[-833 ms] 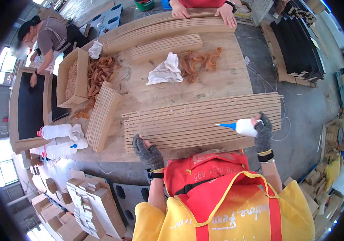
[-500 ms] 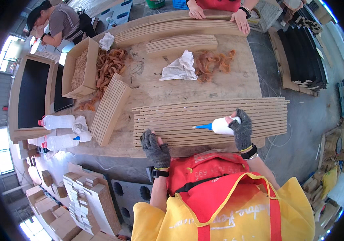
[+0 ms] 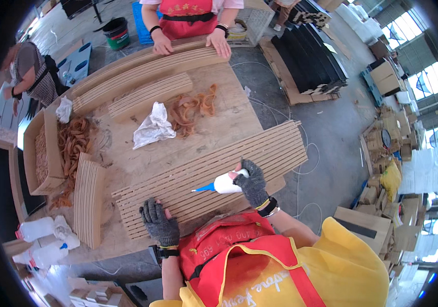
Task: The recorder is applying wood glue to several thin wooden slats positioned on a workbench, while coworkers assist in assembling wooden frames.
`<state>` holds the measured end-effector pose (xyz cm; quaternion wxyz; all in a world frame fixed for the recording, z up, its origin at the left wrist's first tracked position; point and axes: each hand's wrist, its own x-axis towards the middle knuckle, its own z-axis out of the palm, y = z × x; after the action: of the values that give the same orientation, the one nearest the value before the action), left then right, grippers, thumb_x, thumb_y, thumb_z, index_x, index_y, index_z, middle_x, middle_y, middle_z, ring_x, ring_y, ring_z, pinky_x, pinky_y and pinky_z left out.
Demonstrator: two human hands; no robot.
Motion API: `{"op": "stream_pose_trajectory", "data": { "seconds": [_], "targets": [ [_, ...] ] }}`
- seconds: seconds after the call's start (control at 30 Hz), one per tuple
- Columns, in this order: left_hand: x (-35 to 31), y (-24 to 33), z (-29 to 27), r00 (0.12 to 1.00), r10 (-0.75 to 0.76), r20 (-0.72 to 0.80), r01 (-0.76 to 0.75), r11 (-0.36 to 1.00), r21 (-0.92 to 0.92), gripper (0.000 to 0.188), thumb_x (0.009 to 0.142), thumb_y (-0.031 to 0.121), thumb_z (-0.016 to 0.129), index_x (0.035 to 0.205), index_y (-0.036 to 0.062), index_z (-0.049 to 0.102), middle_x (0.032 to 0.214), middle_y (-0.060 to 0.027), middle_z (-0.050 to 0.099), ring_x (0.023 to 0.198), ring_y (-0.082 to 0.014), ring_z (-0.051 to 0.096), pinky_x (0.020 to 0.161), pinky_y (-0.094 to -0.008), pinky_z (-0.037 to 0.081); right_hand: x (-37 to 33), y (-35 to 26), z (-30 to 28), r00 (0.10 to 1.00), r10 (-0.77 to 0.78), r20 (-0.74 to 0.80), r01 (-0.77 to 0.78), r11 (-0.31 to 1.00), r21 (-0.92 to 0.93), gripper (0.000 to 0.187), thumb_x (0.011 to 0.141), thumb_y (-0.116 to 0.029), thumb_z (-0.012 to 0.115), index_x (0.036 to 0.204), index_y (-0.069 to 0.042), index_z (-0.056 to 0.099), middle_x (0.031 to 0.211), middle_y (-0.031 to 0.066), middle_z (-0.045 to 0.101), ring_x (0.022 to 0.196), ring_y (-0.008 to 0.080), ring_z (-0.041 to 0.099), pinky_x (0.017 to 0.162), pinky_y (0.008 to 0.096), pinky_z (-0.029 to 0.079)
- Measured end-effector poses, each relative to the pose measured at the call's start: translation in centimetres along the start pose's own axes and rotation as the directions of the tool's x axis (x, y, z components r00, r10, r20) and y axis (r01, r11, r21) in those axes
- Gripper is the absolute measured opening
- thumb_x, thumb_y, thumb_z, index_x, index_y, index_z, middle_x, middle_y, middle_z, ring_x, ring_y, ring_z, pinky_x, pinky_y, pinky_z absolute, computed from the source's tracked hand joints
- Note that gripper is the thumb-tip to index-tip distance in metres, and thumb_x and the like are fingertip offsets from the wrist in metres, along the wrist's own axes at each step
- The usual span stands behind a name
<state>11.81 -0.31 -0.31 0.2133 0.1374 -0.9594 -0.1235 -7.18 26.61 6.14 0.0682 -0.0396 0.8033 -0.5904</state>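
Note:
A row of thin wooden strips (image 3: 214, 161), laid side by side with narrow gaps, slants across the near part of the table. My right hand (image 3: 253, 185), in a grey glove with bare fingertips, is closed around a white squeeze bottle (image 3: 226, 183). The bottle lies nearly level above the strips, its blue nozzle pointing left. I cannot tell whether the tip touches the wood. At the near left end of the strips rests my left hand (image 3: 159, 223), gloved alike, fingers stretched out on the wood and holding nothing.
Bundled curved strips (image 3: 88, 199) stand at the left, beside orange bands (image 3: 75, 140) and a carton (image 3: 52, 153). Clear plastic bottles (image 3: 45, 253) lie at the near left corner. A white cloth (image 3: 153, 128) sits mid-table. Across it, a co-worker's hands (image 3: 220, 43) rest on long strips.
My view has turned, so the table and strips now appear slanted and further left. The bottle stays in my right hand; my left hand still rests on the strips.

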Motion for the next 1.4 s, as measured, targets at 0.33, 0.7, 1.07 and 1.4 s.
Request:
{"op": "stream_pose_trajectory", "data": {
  "seconds": [0.33,0.7,1.07,1.4],
  "targets": [
    [0.8,0.9,0.6,1.000,-0.014,-0.006,0.014,1.000,-0.007,0.040,0.099,0.016,0.054,0.137,0.0048,0.054,0.143,-0.0218,0.053,0.138,-0.0419,0.047,0.118,-0.0611,0.032,2.2,0.5,-12.9,0.971,0.069,-0.230,-0.058,0.997,0.052,0.021,0.085,-0.010,0.078,0.084,-0.008,0.057,0.078,-0.0014,0.055,0.073,0.0078,0.053,0.064,0.0261,0.045],
    [0.6,1.0,0.6,1.000,-0.024,0.002,0.024,0.998,0.050,0.040,0.101,0.017,0.051,0.138,0.0039,0.054,0.144,-0.0194,0.055,0.138,-0.0401,0.047,0.119,-0.0585,0.032,3.6,-0.4,-11.7,0.998,-0.020,-0.057,0.014,0.993,-0.114,0.023,0.084,-0.011,0.080,0.087,-0.006,0.058,0.075,0.0005,0.055,0.071,0.0090,0.055,0.062,0.0282,0.046],
    [0.2,0.6,0.9,1.000,-0.023,-0.019,0.023,0.999,0.047,0.039,0.101,0.017,0.052,0.139,0.0063,0.054,0.145,-0.0185,0.054,0.138,-0.0403,0.047,0.119,-0.0587,0.032,4.5,-0.1,-10.7,0.996,-0.089,0.022,0.092,0.980,-0.175,0.027,0.082,-0.017,0.083,0.089,-0.005,0.060,0.075,0.0067,0.060,0.068,0.0158,0.060,0.065,0.0335,0.050],
    [0.5,0.7,0.6,1.000,-0.007,-0.010,0.008,0.998,0.055,0.039,0.098,0.016,0.054,0.135,0.0049,0.054,0.142,-0.0203,0.055,0.137,-0.0410,0.048,0.118,-0.0600,0.033,4.7,-0.7,-10.8,0.982,-0.189,0.016,0.183,0.927,-0.326,0.029,0.079,-0.021,0.086,0.089,-0.007,0.062,0.077,0.0114,0.063,0.069,0.0254,0.062,0.066,0.0383,0.051]
  ]
}}
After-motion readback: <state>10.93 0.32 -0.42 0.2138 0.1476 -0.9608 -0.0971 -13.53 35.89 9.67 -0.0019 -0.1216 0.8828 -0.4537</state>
